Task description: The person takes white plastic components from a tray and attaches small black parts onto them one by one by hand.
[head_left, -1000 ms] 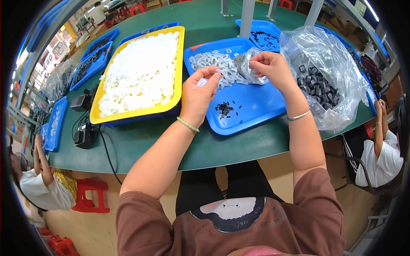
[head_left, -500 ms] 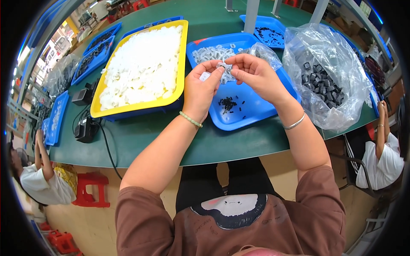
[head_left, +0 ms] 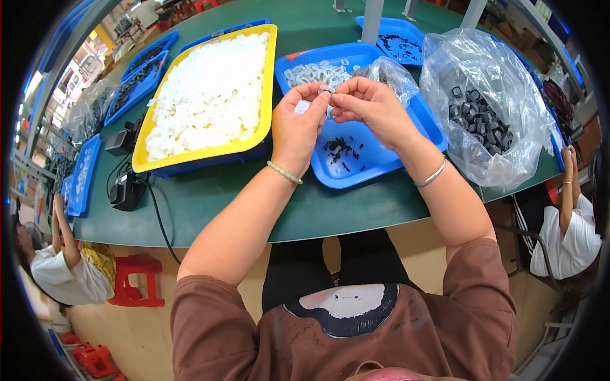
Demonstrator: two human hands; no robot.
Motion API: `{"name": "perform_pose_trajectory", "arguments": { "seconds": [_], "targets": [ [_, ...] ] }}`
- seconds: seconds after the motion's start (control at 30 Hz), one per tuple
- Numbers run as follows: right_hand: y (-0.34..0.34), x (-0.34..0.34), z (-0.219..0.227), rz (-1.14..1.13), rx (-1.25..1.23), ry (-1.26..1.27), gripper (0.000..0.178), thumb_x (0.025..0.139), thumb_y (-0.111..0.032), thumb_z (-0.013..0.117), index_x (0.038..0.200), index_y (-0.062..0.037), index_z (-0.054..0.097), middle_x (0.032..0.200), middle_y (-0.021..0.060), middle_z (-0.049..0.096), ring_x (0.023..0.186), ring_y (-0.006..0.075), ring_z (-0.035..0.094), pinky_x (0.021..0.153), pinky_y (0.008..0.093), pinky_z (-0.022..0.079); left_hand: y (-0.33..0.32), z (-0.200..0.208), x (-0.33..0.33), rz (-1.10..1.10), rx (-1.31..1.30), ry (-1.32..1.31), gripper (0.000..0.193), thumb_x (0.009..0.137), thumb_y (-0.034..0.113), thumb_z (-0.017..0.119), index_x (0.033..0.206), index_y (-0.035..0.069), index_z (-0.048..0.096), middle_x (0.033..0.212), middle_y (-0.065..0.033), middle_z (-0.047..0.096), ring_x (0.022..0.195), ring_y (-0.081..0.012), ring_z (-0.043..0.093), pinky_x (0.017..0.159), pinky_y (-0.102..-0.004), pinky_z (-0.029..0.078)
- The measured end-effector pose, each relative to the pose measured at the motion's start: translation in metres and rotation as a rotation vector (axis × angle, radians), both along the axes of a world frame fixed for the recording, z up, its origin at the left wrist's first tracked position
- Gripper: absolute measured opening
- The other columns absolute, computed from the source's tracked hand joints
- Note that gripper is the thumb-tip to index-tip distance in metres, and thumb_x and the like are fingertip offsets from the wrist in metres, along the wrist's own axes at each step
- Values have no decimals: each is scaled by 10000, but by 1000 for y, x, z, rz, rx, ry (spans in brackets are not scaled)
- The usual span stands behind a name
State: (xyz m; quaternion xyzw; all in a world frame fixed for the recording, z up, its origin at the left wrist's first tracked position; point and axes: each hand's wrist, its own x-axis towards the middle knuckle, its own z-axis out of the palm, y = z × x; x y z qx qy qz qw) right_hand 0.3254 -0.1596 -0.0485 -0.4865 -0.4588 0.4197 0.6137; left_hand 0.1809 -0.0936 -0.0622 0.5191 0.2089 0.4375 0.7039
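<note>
Above the blue tray (head_left: pixel 381 166), my two hands meet fingertip to fingertip. My left hand (head_left: pixel 297 127) pinches a small translucent plastic piece (head_left: pixel 326 89) between thumb and forefinger, and a flat white piece (head_left: pixel 302 107) rests against its curled fingers. With thumb and forefinger closed at the same translucent piece, my right hand (head_left: pixel 375 108) may also grip something tiny, which is too small to make out. Behind the hands, the tray bears a heap of translucent ring-shaped parts (head_left: pixel 309 73). Small black pieces (head_left: pixel 340 150) lie scattered in its near part.
Left of my hands stands a yellow tray (head_left: pixel 269 82) heaped with white parts. A clear plastic bag (head_left: pixel 438 57) holding black blocks (head_left: pixel 483 120) sits at the right. Black adapters (head_left: pixel 126 192) with a cable lie far left. Metal posts (head_left: pixel 372 22) rise at the back; people sit at both sides.
My right fingertips have drawn in toward the left ones, and the translucent piece now sits slightly higher and further left, more covered by fingers. The trays look the same, shifted slightly with the view.
</note>
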Motion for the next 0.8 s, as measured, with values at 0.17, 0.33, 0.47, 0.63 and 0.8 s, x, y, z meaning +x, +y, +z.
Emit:
{"name": "perform_pose_trajectory", "arguments": {
  "seconds": [0.17,0.33,0.47,0.63,0.8],
  "targets": [
    [-9,25,8,131,-38,-619,76,836,-58,649,889,-4,661,869,25,645,786,94,603,709,240,492,1,0,1,66,-39,-29,191,859,112,655,1025,48,585,751,54,522,566,-8,392,470,-165,269],
    [-14,3,13,250,38,-938,122,771,-35,682,891,-17,688,839,77,649,744,191,609,694,298,486,9,-4,-1,11,-113,-141,172,867,116,657,1017,66,590,795,50,537,582,-12,430,475,-173,300],
    [-12,-9,2,240,31,-1078,135,730,-61,700,863,-37,701,839,112,635,775,278,625,711,347,497,7,-4,2,26,-101,-110,177,866,112,657,1020,60,588,790,50,533,580,-9,427,471,-171,297],
    [-10,-18,-7,237,78,-1176,90,736,-72,681,817,-35,672,823,113,615,761,292,616,696,361,492,6,-2,2,55,-65,-70,176,867,99,650,1023,49,584,796,43,533,575,-13,430,476,-167,315],
    [-10,-21,-8,280,133,-1177,64,749,-86,649,786,-34,636,794,146,622,721,305,611,666,379,487,2,1,0,46,-75,-65,211,863,105,647,1051,47,570,772,46,520,579,-9,416,478,-164,302]
  ]
}}
